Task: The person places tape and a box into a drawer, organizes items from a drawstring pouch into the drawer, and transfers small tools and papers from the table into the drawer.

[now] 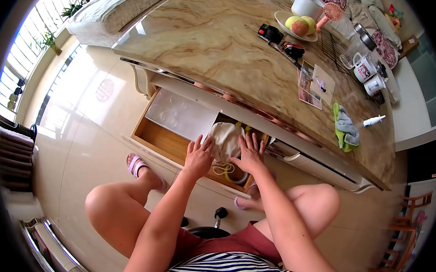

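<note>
Below the marble tabletop, a wooden drawer [163, 133] is pulled out. In it lies a cream cloth pouch [225, 141] with a pale drawstring [223, 169] trailing toward me. My left hand [199, 156] rests at the pouch's left side, fingers stretched out. On the other side my right hand [250, 154] has its fingers spread and touches the pouch's edge. To the left of the pouch sits a white box or sheet [183, 113] with clear rings on it. Part of a curved hose-like thing [239, 179] shows below my right hand.
On the marble table [204, 44] are a fruit bowl [297, 30], a small pink fan [330, 13], a black-and-red tool [271, 33], a green-grey cloth [345, 128], a white bottle [373, 121] and mugs [365, 69]. My knees flank the drawer.
</note>
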`<control>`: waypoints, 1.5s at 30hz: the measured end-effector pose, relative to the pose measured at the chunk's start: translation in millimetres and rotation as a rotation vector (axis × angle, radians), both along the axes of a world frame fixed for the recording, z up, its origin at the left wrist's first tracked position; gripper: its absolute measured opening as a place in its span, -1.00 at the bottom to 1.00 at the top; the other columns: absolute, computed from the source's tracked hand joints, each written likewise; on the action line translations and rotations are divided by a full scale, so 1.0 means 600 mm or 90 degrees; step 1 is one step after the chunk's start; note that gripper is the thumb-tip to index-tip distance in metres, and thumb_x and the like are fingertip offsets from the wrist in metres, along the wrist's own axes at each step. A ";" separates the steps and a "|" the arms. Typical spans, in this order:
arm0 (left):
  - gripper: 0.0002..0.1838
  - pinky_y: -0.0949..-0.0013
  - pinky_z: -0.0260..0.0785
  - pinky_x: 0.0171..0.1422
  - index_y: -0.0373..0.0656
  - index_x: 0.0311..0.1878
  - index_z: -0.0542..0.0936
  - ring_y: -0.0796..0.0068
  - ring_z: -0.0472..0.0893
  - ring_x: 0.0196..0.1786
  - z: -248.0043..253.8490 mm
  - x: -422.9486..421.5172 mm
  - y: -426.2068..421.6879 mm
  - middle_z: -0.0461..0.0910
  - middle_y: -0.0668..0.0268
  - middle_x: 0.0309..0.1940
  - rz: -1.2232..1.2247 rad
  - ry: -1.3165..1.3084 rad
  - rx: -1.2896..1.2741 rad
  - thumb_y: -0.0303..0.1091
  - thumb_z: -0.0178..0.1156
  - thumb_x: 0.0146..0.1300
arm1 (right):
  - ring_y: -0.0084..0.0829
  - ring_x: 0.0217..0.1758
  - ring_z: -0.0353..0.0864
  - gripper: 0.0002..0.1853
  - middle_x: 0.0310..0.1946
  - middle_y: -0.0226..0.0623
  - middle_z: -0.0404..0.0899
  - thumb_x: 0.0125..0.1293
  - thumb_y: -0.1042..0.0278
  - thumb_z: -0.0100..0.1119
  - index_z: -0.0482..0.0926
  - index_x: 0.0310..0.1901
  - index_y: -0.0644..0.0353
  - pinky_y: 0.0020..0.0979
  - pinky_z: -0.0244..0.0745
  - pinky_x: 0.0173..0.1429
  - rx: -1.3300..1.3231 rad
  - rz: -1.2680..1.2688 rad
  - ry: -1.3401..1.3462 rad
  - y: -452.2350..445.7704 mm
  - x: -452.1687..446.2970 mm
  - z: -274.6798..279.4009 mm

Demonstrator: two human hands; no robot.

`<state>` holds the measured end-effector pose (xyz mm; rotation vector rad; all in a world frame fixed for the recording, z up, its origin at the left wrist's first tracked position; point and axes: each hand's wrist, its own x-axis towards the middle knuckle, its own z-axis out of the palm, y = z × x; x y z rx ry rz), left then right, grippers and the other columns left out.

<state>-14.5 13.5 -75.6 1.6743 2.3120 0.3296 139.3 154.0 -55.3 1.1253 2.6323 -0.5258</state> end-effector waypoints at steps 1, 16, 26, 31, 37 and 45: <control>-0.37 -0.06 -0.08 0.49 -0.07 0.36 0.31 0.10 0.04 0.50 0.001 0.003 -0.004 0.19 0.28 0.42 0.022 -0.018 0.014 -0.22 0.19 0.20 | -0.19 0.60 -0.35 -0.03 0.53 -0.17 -0.17 0.13 -0.16 0.25 0.01 0.48 0.07 0.04 -0.52 0.55 0.017 0.010 0.011 -0.006 0.001 0.001; -0.42 0.00 0.02 0.44 -0.10 0.24 0.41 0.06 0.20 0.41 0.012 0.031 -0.060 0.39 0.17 0.25 0.118 -0.037 0.078 -0.23 0.26 0.12 | -0.23 0.59 -0.22 -0.31 0.52 -0.34 -0.07 0.29 0.10 0.11 0.17 0.42 0.04 0.03 -0.35 0.56 0.071 0.168 0.125 -0.077 -0.056 -0.001; -0.64 -0.03 -0.05 0.48 -0.09 0.12 0.53 0.14 0.28 0.37 0.012 0.068 -0.098 0.48 0.18 0.16 0.072 -0.020 0.071 -0.18 0.07 0.31 | -0.26 0.60 -0.26 -0.30 0.52 -0.38 -0.08 0.27 0.06 0.08 0.14 0.44 -0.13 0.00 -0.41 0.57 -0.038 0.063 0.035 -0.029 -0.111 -0.009; -0.74 0.02 -0.01 0.43 -0.06 -0.06 0.63 0.29 0.44 0.21 0.012 0.077 -0.091 0.62 0.28 -0.04 0.086 -0.009 0.106 -0.23 0.07 0.27 | -0.25 0.58 -0.19 -0.35 0.50 -0.33 0.00 0.25 0.13 0.12 0.24 0.39 -0.05 -0.02 -0.31 0.57 -0.079 0.083 0.096 -0.027 -0.069 -0.002; -0.80 0.07 0.11 0.32 -0.10 -0.38 0.64 0.27 0.54 -0.04 -0.002 0.076 -0.089 0.66 0.29 -0.33 0.087 0.014 0.171 -0.25 0.09 0.21 | -0.16 0.19 0.46 -0.59 0.08 -0.09 0.53 0.25 0.22 0.16 0.53 0.11 0.15 -0.21 0.32 0.27 -0.095 0.075 0.270 -0.027 -0.024 0.051; -0.77 0.07 0.08 0.38 -0.11 -0.33 0.66 0.27 0.54 0.01 -0.002 0.079 -0.093 0.67 0.29 -0.25 0.087 0.003 0.142 -0.22 0.06 0.24 | -0.14 -0.32 0.66 -0.85 -0.33 -0.09 0.66 0.25 0.39 0.20 0.64 -0.20 0.25 -0.29 0.54 -0.23 0.002 0.106 0.670 0.023 0.019 0.289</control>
